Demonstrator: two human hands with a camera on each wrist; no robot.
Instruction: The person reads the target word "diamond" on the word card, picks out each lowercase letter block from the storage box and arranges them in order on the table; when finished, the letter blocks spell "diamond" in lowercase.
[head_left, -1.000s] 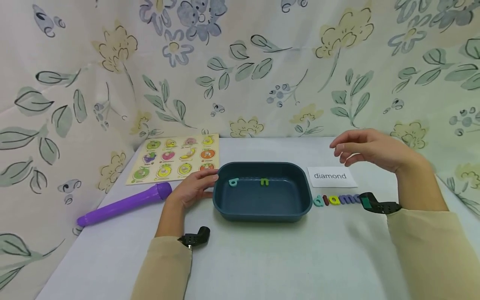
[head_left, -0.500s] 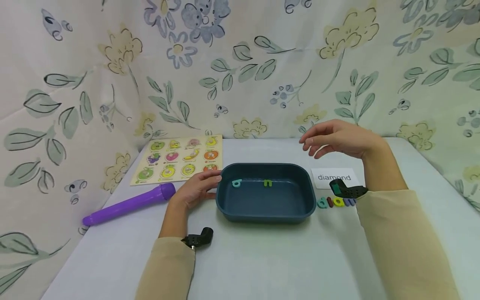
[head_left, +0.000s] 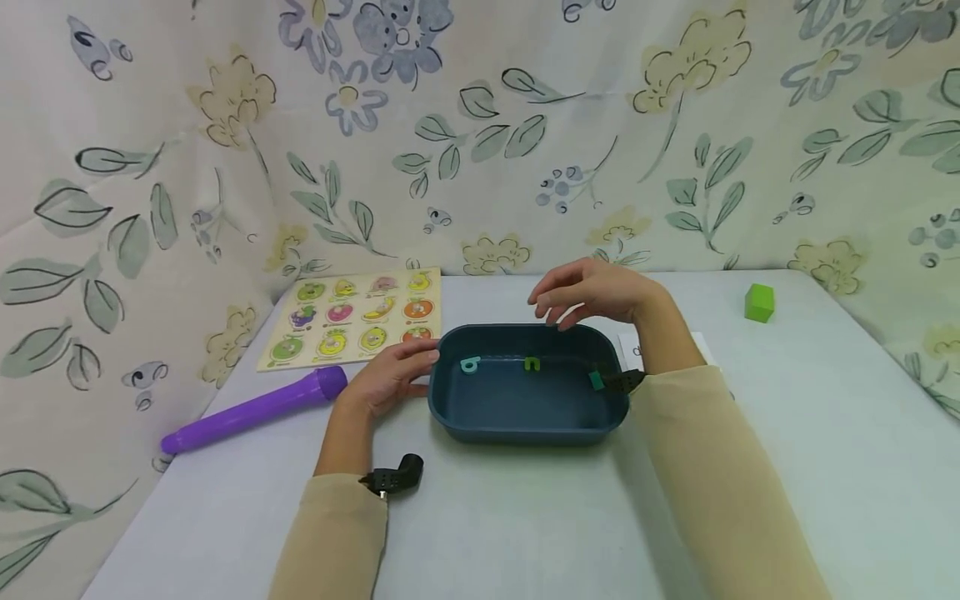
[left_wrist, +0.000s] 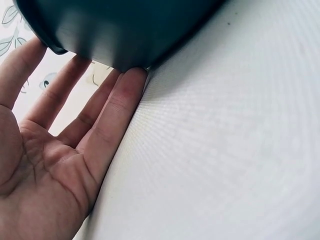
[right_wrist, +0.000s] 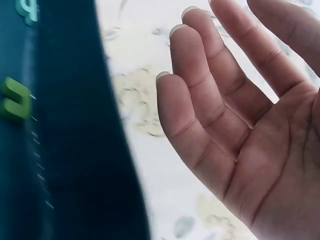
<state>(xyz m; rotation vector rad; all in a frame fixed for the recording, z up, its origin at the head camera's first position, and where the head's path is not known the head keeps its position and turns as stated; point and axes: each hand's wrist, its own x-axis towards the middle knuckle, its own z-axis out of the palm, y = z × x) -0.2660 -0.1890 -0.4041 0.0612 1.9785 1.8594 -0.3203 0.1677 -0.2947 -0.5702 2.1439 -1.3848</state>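
Note:
A dark teal rectangular tray (head_left: 528, 435) sits mid-table, holding a small turquoise letter (head_left: 470, 365) and a green letter n (head_left: 532, 364). My left hand (head_left: 390, 375) touches the tray's left end; in the left wrist view its fingers (left_wrist: 117, 107) reach the wall with the palm turned up to the camera. Over the tray's back right rim hovers my right hand (head_left: 596, 292), holding nothing, its fingers (right_wrist: 180, 110) loosely bent in the right wrist view. A white word card (head_left: 628, 350) lies right of the tray, partly covered by the right forearm, which also hides the row of coloured letters.
A purple microphone-shaped stick (head_left: 255, 410) lies left of the left hand. Behind it is a fruit picture board (head_left: 352, 333). A green block (head_left: 760, 302) stands at the back right. Flowered cloth (head_left: 480, 167) hangs behind the table.
My right hand has moved left from above the word card to over the tray's back right rim, revealing the green block. The left hand stays at the tray.

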